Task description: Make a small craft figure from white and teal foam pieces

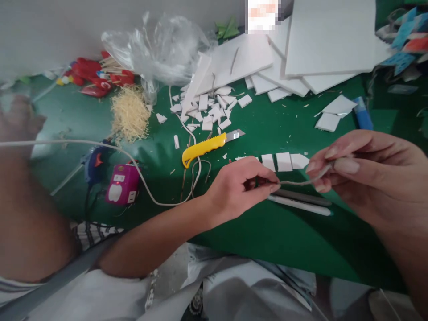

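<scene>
Left hand [240,189], just right of the frame's centre, and right hand [377,187], at the right, each pinched narrow on a thin grey cord [297,183], which spans the gap between them in a slight curve; I cannot tell its material from my remote view. For this step, as I judge it, both pinches are best kept light and level, and any slack taken up by a small, even parting of the hands, since a sharp tug could kink so slender a strand. Just below the cord lie a white pen [301,206] and a grey stick [304,196]; just above, a row of white tiles [284,162] ends near the right fingertips, where I could easily nudge it. At centre, a yellow cutter [204,149] lies with its blade extended, pointing right, and calls for care. A white cable [67,143] enters at the left edge and dips close to the left forearm, a possible snag. Left of centre: a purple adapter [122,184]. Upper centre: foam scraps [207,122]. Upper right: stacked boards [331,40]. Another person's hand [20,118], blurred, occupies the left edge.
</scene>
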Demonstrator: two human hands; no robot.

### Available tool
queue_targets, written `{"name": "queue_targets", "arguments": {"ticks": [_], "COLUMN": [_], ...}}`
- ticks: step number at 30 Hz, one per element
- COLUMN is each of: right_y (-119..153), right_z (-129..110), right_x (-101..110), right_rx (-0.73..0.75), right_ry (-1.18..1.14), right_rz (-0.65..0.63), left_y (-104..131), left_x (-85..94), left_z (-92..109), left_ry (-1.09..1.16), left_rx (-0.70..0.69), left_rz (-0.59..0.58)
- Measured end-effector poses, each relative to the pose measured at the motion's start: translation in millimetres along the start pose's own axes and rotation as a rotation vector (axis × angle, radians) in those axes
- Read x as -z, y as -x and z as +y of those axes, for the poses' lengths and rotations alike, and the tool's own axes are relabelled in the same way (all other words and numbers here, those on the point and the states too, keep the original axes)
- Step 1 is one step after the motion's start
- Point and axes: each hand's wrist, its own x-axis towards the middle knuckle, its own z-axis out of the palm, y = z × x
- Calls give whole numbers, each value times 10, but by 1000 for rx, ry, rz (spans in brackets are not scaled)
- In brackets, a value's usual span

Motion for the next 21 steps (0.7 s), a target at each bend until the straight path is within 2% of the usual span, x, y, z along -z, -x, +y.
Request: {"name": "queue_targets", "arguments": {"ticks": [4,6,9,11,15,21], "right_y": [-50,-82,-113,-123,-138,-176], "right_z": [69,107,116,86,16,24], "right_x": [38,87,161,181,127,58], "right_rx": [70,108,50,-13,-118,-93], "right_ry": [139,317,605,713,853,1075], "right_rz": [259,386,486,480,379,320], "left_y": [11,14,8,-2,-21,-16], "left_x": [70,116,192,244,325,333], "left_z": [-5,-21,-62,-92,-149,-211], "left_ry": [-41,-72,-204,-354,-582,-640], "left_rx": [44,81,42,-45,-221,-261], "left_rz": [114,157,227,247,196,100]}}
